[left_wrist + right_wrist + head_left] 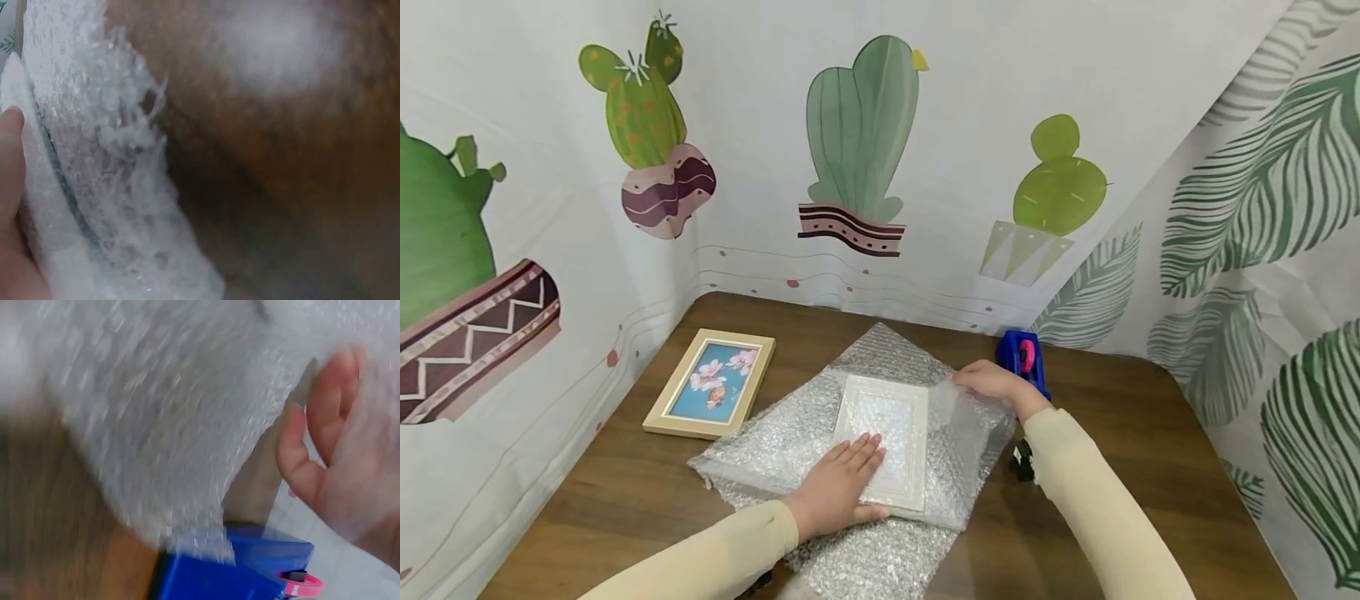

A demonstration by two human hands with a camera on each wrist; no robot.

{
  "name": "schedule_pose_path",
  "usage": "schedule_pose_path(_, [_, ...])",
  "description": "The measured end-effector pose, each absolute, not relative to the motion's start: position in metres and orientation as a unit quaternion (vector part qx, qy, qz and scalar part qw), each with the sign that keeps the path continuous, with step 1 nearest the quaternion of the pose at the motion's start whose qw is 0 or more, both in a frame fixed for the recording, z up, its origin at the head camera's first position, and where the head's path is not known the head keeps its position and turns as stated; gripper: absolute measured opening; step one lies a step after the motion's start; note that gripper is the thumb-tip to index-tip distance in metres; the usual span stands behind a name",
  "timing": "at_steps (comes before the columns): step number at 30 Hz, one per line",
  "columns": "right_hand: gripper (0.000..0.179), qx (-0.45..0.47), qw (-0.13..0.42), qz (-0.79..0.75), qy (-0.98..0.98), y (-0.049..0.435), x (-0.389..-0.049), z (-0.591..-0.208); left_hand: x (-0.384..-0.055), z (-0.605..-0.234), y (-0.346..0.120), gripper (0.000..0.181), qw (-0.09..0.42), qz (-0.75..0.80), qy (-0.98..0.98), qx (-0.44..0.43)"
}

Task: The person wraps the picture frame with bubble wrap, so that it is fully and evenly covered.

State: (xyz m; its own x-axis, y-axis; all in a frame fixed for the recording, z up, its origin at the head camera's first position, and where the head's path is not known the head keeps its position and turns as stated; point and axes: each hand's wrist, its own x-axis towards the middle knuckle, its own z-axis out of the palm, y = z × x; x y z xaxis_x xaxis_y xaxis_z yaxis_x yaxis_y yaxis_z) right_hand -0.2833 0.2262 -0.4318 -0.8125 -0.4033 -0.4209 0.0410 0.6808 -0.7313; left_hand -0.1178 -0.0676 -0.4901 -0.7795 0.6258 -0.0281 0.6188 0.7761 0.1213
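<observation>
A white picture frame (pixel 917 450) lies on a sheet of bubble wrap (pixel 797 417), with part of the clear wrap folded over it. My left hand (pixel 838 487) presses flat on the covered frame, fingers spread over its middle and the thumb near its lower edge. At the frame's upper right, my right hand (pixel 996 385) pinches the edge of the raised wrap. In the right wrist view, the curved fingers (pixel 325 412) show beside the wrap, partly behind a clear layer, their tips blurred. The left wrist view shows the left thumb against the frame's wrapped side.
A gold-rimmed picture frame (pixel 707 387) with a flower picture lies left of the wrap on the brown wooden table (pixel 1120 467). A blue tape dispenser (pixel 1011 346) with a pink core stands behind the right hand. Cloth printed with cacti and leaves hangs around the table.
</observation>
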Motion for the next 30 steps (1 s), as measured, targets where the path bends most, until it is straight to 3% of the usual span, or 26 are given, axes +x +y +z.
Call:
schedule_pose_path(6, [0.054, -0.08, 0.32, -0.444, 0.833, 0.225, -0.284, -0.439, -0.121, -0.492, -0.069, 0.083, 0.039, 0.069, 0.936, 0.342])
schedule_pose_path(13, [0.056, -0.047, 0.356, -0.578, 0.733, 0.197, -0.277, -0.457, -0.124, -0.493, -0.074, 0.084, 0.043, 0.074, 0.928, 0.364])
schedule_pose_path(16, [0.054, -0.024, 0.342, -0.605, 0.719, 0.183, -0.275, -0.462, -0.127, -0.491, -0.078, 0.084, 0.046, 0.067, 0.926, 0.369])
schedule_pose_path(23, [0.042, 0.023, 0.303, -0.552, 0.777, 0.152, -0.273, -0.459, -0.131, -0.487, -0.079, 0.083, 0.055, 0.052, 0.927, 0.368])
schedule_pose_path(30, [0.039, 0.043, 0.312, -0.447, 0.837, 0.131, -0.272, -0.449, -0.127, -0.488, -0.076, 0.082, 0.047, 0.06, 0.927, 0.368])
